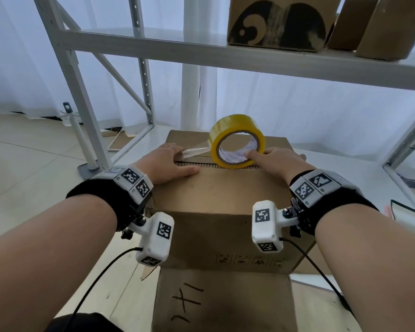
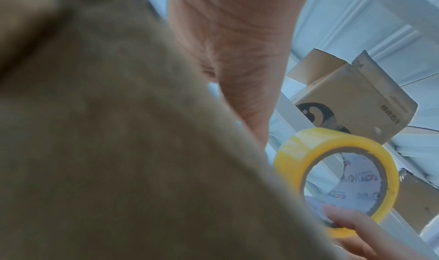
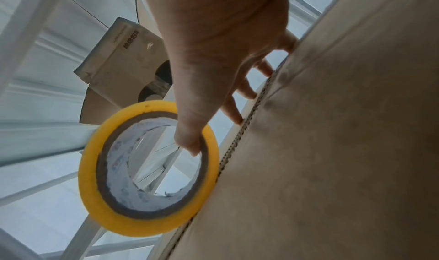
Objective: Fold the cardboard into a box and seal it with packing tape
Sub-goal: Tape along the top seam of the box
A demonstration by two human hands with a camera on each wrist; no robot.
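Note:
A brown cardboard box (image 1: pixel 221 188) stands in front of me with its top flaps folded down; the seam runs across the top. My left hand (image 1: pixel 175 159) lies flat on the left part of that seam, fingers straight, pressing down the end of a clear tape strip (image 1: pixel 194 149). The strip stretches right to a yellow tape roll (image 1: pixel 235 123) standing on edge over the seam. My right hand (image 1: pixel 268 156) holds the roll, thumb inside the core. In the right wrist view the thumb of that hand (image 3: pixel 213 57) hooks the roll (image 3: pixel 95 198) beside the box (image 3: pixel 332 151).
A white metal rack surrounds the box; its shelf beam (image 1: pixel 225 53) crosses overhead and carries other cardboard boxes (image 1: pixel 273 22). A flat cardboard piece (image 1: pixel 221 300) with handwriting lies below the box's near side. A white stand (image 1: pixel 82 140) is on the floor at left.

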